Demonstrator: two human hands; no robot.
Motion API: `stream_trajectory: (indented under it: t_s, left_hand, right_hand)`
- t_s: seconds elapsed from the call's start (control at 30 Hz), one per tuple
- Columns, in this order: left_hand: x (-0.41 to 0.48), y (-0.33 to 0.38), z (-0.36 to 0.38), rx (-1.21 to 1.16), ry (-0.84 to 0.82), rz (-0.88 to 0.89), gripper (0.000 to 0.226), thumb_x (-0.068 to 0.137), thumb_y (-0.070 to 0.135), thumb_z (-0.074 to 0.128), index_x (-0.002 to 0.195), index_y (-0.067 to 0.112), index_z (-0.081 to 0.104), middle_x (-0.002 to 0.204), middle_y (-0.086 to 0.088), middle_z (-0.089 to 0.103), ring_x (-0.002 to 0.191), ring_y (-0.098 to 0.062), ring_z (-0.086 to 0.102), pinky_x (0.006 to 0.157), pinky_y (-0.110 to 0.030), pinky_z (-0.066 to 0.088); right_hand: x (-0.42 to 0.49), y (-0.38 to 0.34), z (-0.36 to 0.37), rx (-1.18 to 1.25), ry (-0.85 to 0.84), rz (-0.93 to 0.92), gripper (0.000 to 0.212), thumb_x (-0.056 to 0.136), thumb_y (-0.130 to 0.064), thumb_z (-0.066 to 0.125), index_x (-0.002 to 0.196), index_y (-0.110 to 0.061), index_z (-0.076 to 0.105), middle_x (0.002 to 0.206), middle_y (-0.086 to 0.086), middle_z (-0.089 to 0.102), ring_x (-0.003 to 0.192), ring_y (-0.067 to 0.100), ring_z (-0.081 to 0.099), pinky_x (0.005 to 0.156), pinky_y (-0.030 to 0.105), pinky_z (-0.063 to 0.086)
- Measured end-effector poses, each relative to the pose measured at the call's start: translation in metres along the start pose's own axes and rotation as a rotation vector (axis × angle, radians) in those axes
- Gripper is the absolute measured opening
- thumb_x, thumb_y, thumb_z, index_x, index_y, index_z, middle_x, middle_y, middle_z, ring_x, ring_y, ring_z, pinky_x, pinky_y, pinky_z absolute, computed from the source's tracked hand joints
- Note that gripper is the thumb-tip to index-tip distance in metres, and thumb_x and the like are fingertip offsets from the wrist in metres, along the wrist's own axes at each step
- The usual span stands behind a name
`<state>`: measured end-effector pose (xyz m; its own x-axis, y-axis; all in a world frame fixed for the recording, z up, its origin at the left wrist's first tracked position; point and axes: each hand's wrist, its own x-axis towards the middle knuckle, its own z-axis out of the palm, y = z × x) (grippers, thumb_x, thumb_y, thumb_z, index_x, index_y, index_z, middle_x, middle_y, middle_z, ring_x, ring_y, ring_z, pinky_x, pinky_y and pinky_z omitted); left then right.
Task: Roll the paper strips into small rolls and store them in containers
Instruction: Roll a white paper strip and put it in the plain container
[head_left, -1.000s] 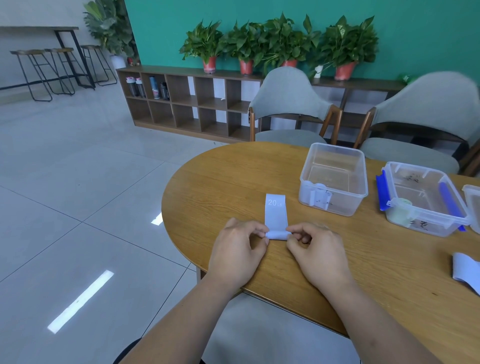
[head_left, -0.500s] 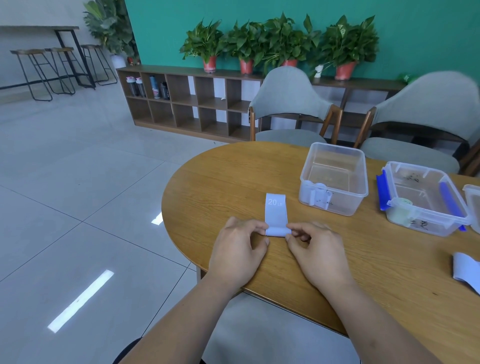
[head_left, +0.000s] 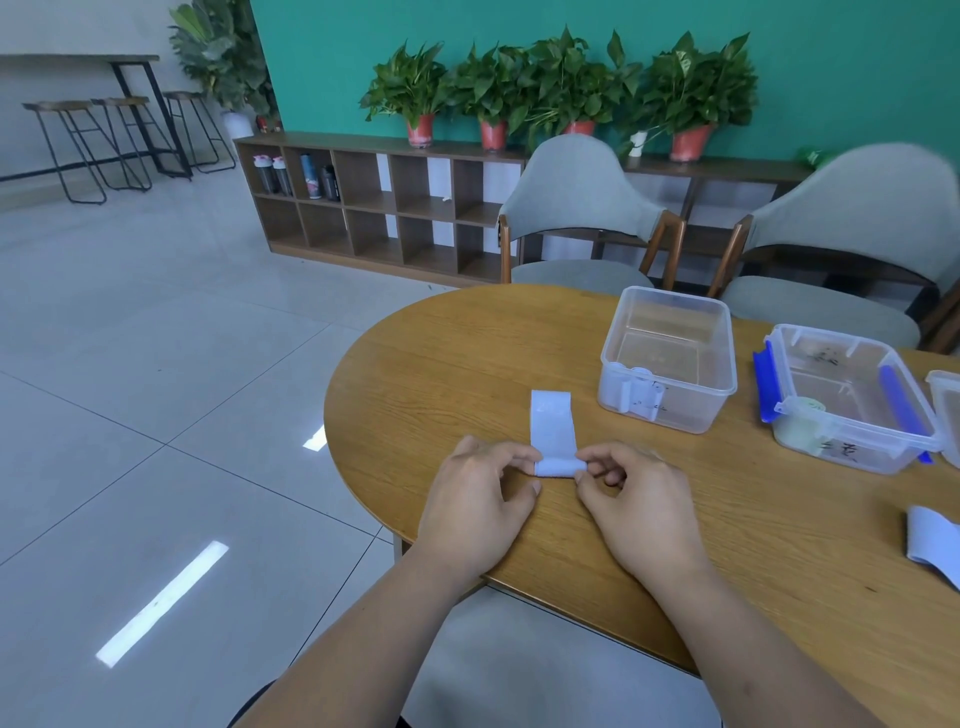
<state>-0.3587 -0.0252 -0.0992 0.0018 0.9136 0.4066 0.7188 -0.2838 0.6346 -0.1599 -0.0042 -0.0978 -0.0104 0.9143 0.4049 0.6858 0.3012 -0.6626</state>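
Left hand (head_left: 478, 499): fingers are curled; the left end of the rolled part of the paper strip (head_left: 553, 426) is pinched at the fingertips
Right hand (head_left: 634, 509): fingers are curled likewise; the right end of the same roll is pinched
Paper strip: the near end is wound into a small roll between the two hands; the rest is laid flat on the table (head_left: 457, 364), pointing away from the person; print near its far end is too blurred to be read
Clear box (head_left: 675, 413): stood open on the table beyond and to the right of the strip, apart from it
Box with blue clips (head_left: 862, 454): set just right of the clear box; open; a pale round thing is seen in its near left corner
Second strip (head_left: 932, 540): laid at the right border, well apart from the hands; partly cut off
Chairs (head_left: 582, 208): two grey ones are drawn up at the table's far side
Shelf (head_left: 389, 208): stood against the green wall; potted plants (head_left: 571, 88) are lined along its top
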Motion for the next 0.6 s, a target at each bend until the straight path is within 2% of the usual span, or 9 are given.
stream_trajectory:
  t_s: [0.13,0.33,0.53,0.6]
  left_hand:
    - [-0.0011,0.0009,-0.0003,-0.023,0.018,0.013,0.025,0.089,0.026,0.078,0.111,0.037,0.074,0.093,0.028,0.071,0.099,0.003,0.050,0.080,-0.009,0.040]
    - [-0.0014,0.0011,0.0012,0.001,0.029,0.004,0.022,0.089,0.028,0.077,0.109,0.037,0.074,0.092,0.027,0.070,0.099,0.006,0.050,0.079,-0.007,0.039]
    - [-0.0006,-0.0007,0.0020,0.048,0.025,0.012,0.024,0.091,0.031,0.075,0.114,0.036,0.075,0.099,0.028,0.070,0.103,0.010,0.048,0.083,-0.006,0.037]
    - [-0.0004,-0.0008,0.0019,0.063,0.016,0.013,0.026,0.091,0.032,0.075,0.117,0.036,0.075,0.101,0.028,0.070,0.104,0.011,0.046,0.084,-0.006,0.037]
  right_hand:
    - [-0.0001,-0.0007,-0.0005,-0.010,-0.006,0.004,0.019,0.082,-0.022,0.079,0.098,-0.034,0.078,0.080,-0.020,0.069,0.083,0.001,0.060,0.077,0.017,0.047]
    - [0.0003,-0.0007,0.0001,-0.014,-0.006,0.001,0.017,0.084,-0.024,0.078,0.098,-0.032,0.079,0.080,-0.019,0.068,0.083,0.001,0.059,0.078,0.023,0.049]
    - [0.0008,0.0007,0.0012,-0.011,0.010,-0.028,0.020,0.088,-0.023,0.079,0.106,-0.032,0.078,0.082,-0.020,0.066,0.085,0.004,0.059,0.080,0.024,0.049]
    - [0.0007,0.0009,0.0004,0.010,0.005,-0.015,0.016,0.089,-0.024,0.079,0.102,-0.033,0.076,0.082,-0.021,0.067,0.085,0.004,0.060,0.080,0.024,0.050]
